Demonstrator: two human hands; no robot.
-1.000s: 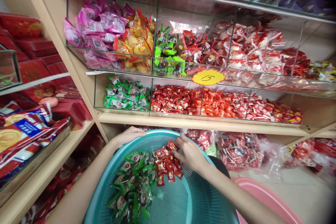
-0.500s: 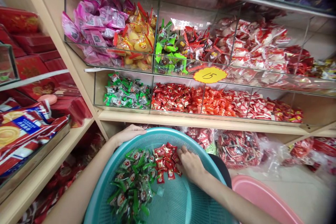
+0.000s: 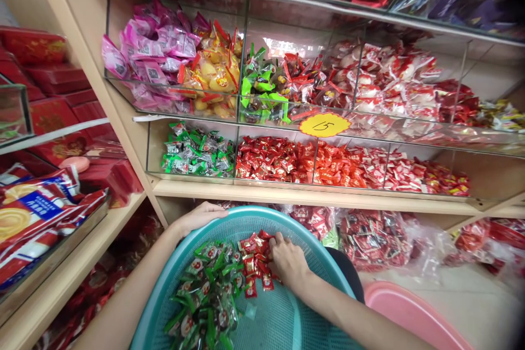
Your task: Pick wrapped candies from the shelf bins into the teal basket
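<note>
A teal plastic basket [image 3: 268, 333] with perforated walls stands in front of me. My left hand [image 3: 200, 217] grips its rim at the far left. Inside, red-wrapped candies [image 3: 254, 260] lie in a small pile near the far wall. My right hand [image 3: 287, 260] reaches into the basket with curled fingers pressed against the right side of that pile; the fingertips are partly hidden among the wrappers. Clear-and-green wrapped candies [image 3: 209, 295] fill the basket's left part, touching the red ones.
Ahead, shelf bins hold pink packets [image 3: 159, 49], yellow packets [image 3: 215, 68], green candies [image 3: 197, 150] and red candies [image 3: 266, 158]. A yellow price tag [image 3: 324, 124] reads 15. Bagged candies [image 3: 371, 238] lie below. A pink tub [image 3: 406, 306] stands right; biscuit packs [image 3: 41, 202] sit left.
My right hand has moved slightly left, closer into the red candies, with its fingers more curled. My left hand stays on the rim. The view has tilted up a little.
</note>
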